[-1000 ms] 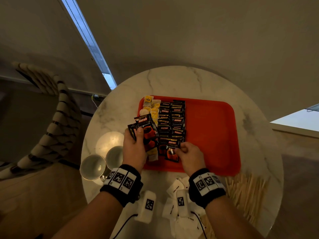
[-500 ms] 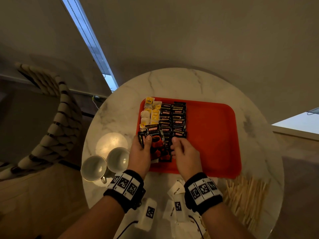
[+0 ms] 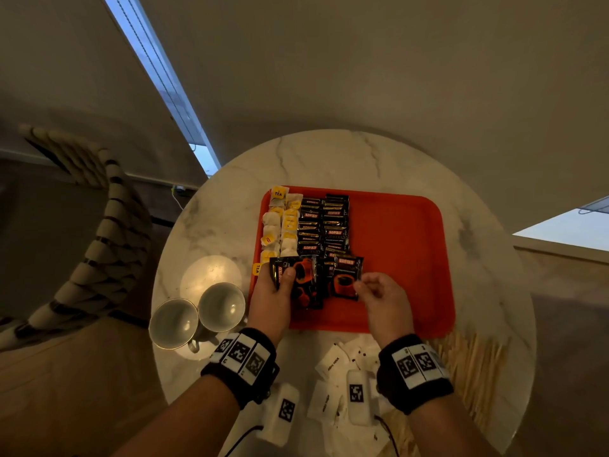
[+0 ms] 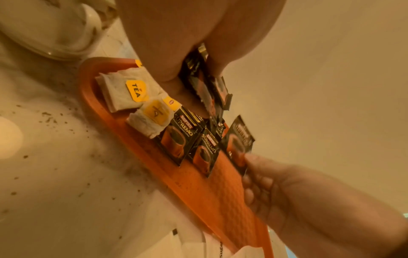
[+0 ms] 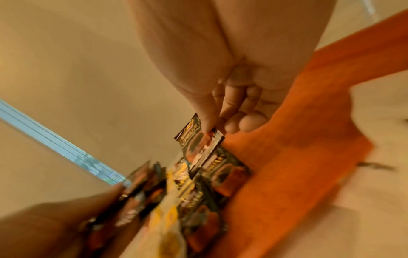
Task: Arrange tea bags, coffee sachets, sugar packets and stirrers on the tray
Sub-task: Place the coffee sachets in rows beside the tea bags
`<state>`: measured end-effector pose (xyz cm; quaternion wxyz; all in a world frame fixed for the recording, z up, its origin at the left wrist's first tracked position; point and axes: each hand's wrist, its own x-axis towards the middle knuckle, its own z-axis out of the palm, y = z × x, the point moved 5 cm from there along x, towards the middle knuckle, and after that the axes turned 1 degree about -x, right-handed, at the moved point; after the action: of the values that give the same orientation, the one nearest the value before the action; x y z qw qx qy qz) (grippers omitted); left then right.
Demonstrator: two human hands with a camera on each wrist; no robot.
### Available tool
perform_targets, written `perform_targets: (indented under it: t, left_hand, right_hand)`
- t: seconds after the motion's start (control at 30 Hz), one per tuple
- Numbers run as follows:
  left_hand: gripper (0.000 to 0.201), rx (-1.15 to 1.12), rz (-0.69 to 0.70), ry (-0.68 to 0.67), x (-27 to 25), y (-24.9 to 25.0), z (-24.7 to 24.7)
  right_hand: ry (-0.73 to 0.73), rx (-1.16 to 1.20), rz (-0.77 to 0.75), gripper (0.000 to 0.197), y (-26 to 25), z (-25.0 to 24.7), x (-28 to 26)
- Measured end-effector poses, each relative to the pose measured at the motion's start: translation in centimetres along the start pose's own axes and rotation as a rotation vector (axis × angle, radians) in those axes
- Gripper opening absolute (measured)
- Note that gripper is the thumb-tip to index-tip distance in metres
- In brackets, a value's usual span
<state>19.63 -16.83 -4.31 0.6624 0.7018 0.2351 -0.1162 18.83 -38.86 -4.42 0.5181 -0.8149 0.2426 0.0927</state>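
An orange tray (image 3: 402, 245) lies on the round marble table (image 3: 329, 159). Two columns of tea bags (image 3: 280, 225) fill its left edge, with two columns of black coffee sachets (image 3: 323, 225) beside them. My left hand (image 3: 273, 295) grips a small stack of coffee sachets (image 3: 303, 282) over the tray's near left corner, seen too in the left wrist view (image 4: 205, 83). My right hand (image 3: 379, 291) pinches one coffee sachet (image 3: 346, 278) by its lower corner (image 5: 200, 139), just above the near end of the sachet columns. White sugar packets (image 3: 333, 361) and wooden stirrers (image 3: 474, 364) lie on the table near me.
Two empty white cups (image 3: 197, 315) stand on the table left of the tray, by a saucer (image 3: 211, 278). A woven chair (image 3: 92, 225) stands at the far left. The tray's right half (image 3: 405, 265) is bare orange surface.
My right hand has drawn one sachet off the left hand's stack and shifted right with it. The left hand moved slightly nearer, still gripping the stack.
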Motion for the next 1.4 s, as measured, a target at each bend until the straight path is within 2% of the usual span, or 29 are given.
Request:
perform_targets:
  t: [0.13, 0.23, 0.33, 0.4, 0.43, 0.5, 0.57, 0.67, 0.77, 0.83, 0.93, 1.0, 1.13, 1.3, 1.4]
  left_hand:
    - [0.03, 0.012, 0.004, 0.005, -0.1, -0.3, -0.3]
    - [0.036, -0.01, -0.025, -0.008, -0.3, -0.6, -0.3]
    - [0.029, -0.053, -0.071, -0.007, -0.4, -1.3, -0.3]
    - [0.034, -0.056, -0.1, -0.014, -0.3, -1.7, -0.3]
    - [0.035, -0.052, -0.109, -0.023, -0.3, -2.0, -0.2]
    - [0.022, -0.055, -0.105, -0.042, -0.4, -1.9, 0.0]
    - [0.016, -0.068, -0.101, -0.082, -0.6, -1.7, 0.5]
    - [0.023, -0.082, -0.112, -0.196, -1.3, -1.4, 1.4]
    - [0.029, -0.035, -0.102, -0.243, -1.6, -1.5, 1.3]
    - [0.034, -0.027, -0.118, -0.252, -1.6, -1.8, 0.9]
    - [0.029, 0.023, -0.11, -0.234, -1.3, -2.2, 0.1]
    - [0.025, 0.041, -0.091, -0.199, -1.2, -2.3, -0.4]
    - [0.026, -0.003, -0.094, -0.135, -1.1, -2.6, -0.6]
    - [0.025, -0.031, -0.107, -0.133, -1.5, -2.5, -0.5]
    - [0.032, -0.047, -0.137, -0.144, -1.5, -2.6, -0.6]
  right_hand:
    - [-0.068, -0.163, 0.059, 0.008, 2.4, 0.3, 0.9]
    - [-0.09, -0.213, 0.078, 0.011, 3.0, 1.1, 1.3]
    - [-0.072, -0.225, 0.076, 0.01, 2.7, 1.2, 1.5]
    - [-0.04, -0.228, 0.07, 0.01, 2.1, 0.7, 1.3]
    - [-0.015, -0.243, 0.051, 0.014, 1.6, 0.4, 1.0]
    - [0.015, -0.241, -0.032, 0.019, 0.3, 0.3, 0.4]
    - [-0.032, -0.174, -0.124, 0.026, -1.1, 1.1, -0.4]
    - [-0.162, -0.212, -0.269, 0.038, -2.7, 2.8, -1.2]
    - [-0.225, -0.351, -0.365, 0.032, -3.6, 3.5, -1.3]
    - [-0.204, -0.275, -0.305, 0.023, -3.4, 2.9, -0.9]
    - [-0.136, -0.098, -0.138, 0.011, -2.5, 1.2, -0.6]
    - [-0.1, -0.094, -0.049, 0.007, -1.4, 0.2, -0.3]
    - [-0.124, -0.25, 0.06, 0.005, 1.2, 0.2, 0.0]
    - [-0.135, -0.431, 0.074, 0.013, 2.5, 1.4, 0.3]
    - [-0.11, -0.502, 0.082, 0.021, 2.4, 1.3, 0.1]
